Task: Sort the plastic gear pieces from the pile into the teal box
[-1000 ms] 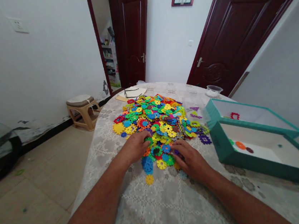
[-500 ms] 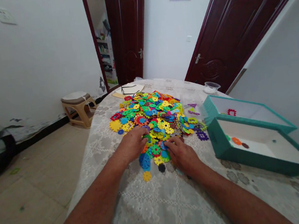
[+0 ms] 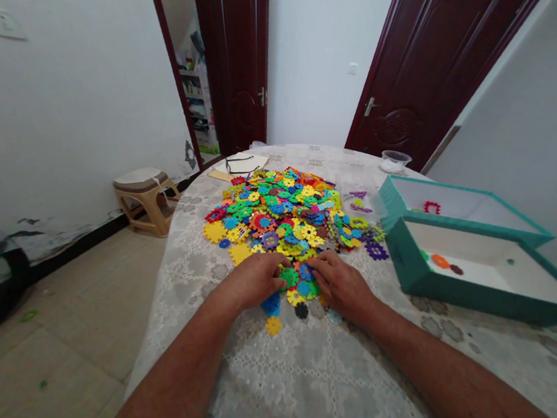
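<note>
**Hand Position at the Near Edge of the Piece Pile**

Your left hand (image 3: 254, 281) and right hand (image 3: 340, 287) rest just apart at the near edge of the pile of plastic gear pieces (image 3: 280, 225), which sits mid-table. The pieces are flat, toothed discs and rings in matte, multicoloured plastic, lying overlapped in a low, loose mound.

Check your fingers (image 3: 277, 277): on both hands they are curved and lowered onto the pieces, with the tips among the green and blue discs. You cannot tell from this view whether either hand has hold of a piece.

A yellow gear piece (image 3: 272, 326) and a dark gear piece (image 3: 301, 310) lie apart from the mound, just beyond your fingertips on the near side.

The round table (image 3: 298, 381) has a textured lace cloth (image 3: 260, 399). Open cloth runs beneath your forearms and left of the pile, up to the curved table edge.

To your right stand two shallow teal-rimmed cardboard trays. The far tray (image 3: 392, 196) holds a red gear piece (image 3: 431, 207). The near tray (image 3: 406, 268) holds an orange piece (image 3: 440, 261) and a dark piece (image 3: 456, 270), and its white floor shows around them. Its straight wall faces the pile across a narrow strip of cloth.
</note>
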`<action>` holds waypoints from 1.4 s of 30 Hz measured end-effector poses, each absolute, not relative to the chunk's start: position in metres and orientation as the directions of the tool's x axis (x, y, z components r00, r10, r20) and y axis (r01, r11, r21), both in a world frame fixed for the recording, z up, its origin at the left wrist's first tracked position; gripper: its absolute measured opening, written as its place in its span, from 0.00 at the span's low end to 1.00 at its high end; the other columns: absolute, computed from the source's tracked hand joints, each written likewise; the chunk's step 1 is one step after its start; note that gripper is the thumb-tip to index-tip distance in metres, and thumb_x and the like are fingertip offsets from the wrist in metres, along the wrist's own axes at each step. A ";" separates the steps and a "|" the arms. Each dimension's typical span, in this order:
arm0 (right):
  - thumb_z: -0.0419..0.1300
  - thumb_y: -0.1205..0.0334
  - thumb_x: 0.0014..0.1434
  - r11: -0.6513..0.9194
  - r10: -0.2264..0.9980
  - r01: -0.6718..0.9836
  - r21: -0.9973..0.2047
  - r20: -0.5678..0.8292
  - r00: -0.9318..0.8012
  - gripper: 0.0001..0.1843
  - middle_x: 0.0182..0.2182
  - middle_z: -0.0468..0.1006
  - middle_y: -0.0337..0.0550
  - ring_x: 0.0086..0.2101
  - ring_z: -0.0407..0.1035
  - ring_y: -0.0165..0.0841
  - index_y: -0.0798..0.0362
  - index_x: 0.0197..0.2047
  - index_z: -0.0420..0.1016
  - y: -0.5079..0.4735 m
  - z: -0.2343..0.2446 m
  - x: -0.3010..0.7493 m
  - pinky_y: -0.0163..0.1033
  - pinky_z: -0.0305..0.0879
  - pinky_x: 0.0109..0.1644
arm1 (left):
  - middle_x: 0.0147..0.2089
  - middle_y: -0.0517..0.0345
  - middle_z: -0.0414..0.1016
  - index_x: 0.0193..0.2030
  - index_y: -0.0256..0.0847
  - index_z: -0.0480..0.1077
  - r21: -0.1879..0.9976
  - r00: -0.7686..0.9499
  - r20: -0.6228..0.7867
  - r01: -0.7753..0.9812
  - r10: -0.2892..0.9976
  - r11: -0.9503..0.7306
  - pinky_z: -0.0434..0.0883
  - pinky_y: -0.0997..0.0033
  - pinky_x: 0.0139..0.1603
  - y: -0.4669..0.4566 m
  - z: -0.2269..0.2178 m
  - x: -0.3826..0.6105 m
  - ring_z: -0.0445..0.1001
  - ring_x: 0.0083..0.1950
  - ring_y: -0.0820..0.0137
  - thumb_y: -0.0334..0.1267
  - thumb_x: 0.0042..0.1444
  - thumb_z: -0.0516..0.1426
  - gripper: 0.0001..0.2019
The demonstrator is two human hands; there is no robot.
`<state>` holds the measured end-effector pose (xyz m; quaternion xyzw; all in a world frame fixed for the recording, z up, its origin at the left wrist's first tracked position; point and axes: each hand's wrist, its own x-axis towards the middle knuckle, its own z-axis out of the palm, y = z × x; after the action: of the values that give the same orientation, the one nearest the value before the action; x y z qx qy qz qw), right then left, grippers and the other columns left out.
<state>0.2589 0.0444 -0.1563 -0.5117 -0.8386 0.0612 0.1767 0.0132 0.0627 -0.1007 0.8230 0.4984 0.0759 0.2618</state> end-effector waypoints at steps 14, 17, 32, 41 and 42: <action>0.57 0.67 0.68 0.544 0.837 0.740 -0.396 0.323 -0.442 0.07 0.42 0.75 0.46 0.44 0.71 0.39 0.50 0.45 0.76 0.045 -0.157 0.264 0.41 0.67 0.48 | 0.47 0.56 0.79 0.44 0.45 0.72 0.427 0.506 -0.008 0.782 0.862 -0.455 0.64 0.70 0.42 0.062 -0.118 0.029 0.75 0.46 0.64 0.34 0.57 0.59 0.08; 0.56 0.67 0.69 0.546 0.837 0.688 -0.478 0.337 -0.430 0.09 0.39 0.77 0.45 0.42 0.71 0.39 0.50 0.45 0.77 0.044 -0.155 0.267 0.41 0.67 0.47 | 0.40 0.59 0.78 0.38 0.43 0.70 0.470 0.540 0.034 0.734 0.841 -0.491 0.62 0.71 0.39 0.061 -0.115 0.029 0.73 0.41 0.67 0.34 0.59 0.58 0.01; 0.57 0.58 0.71 0.439 0.871 0.483 -0.758 0.227 -0.436 0.10 0.41 0.82 0.41 0.41 0.75 0.35 0.48 0.48 0.79 0.025 -0.127 0.264 0.40 0.69 0.46 | 0.31 0.63 0.74 0.32 0.42 0.68 0.521 0.564 0.034 0.695 0.825 -0.496 0.56 0.70 0.33 0.055 -0.104 0.052 0.69 0.33 0.70 0.44 0.61 0.63 0.11; 0.55 0.57 0.70 0.328 0.707 0.931 -0.159 0.695 -0.130 0.15 0.45 0.81 0.53 0.45 0.75 0.43 0.52 0.54 0.76 0.034 -0.074 0.350 0.49 0.70 0.52 | 0.45 0.61 0.80 0.49 0.50 0.73 0.390 0.499 -0.334 0.846 0.800 -0.365 0.61 0.71 0.36 0.053 -0.079 -0.007 0.74 0.40 0.66 0.47 0.51 0.69 0.19; 0.54 0.58 0.69 0.255 0.689 0.961 -0.106 0.718 -0.104 0.15 0.45 0.80 0.54 0.46 0.74 0.45 0.53 0.53 0.76 0.037 -0.071 0.364 0.50 0.70 0.53 | 0.45 0.61 0.80 0.50 0.50 0.73 0.375 0.485 -0.353 0.857 0.800 -0.353 0.62 0.70 0.36 0.052 -0.078 -0.009 0.75 0.40 0.66 0.46 0.51 0.69 0.20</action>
<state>0.3642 0.0366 -0.0710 -0.5765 -0.7154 -0.2003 0.3402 -0.0089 0.0520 -0.0783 0.8209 0.5047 -0.0541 0.2618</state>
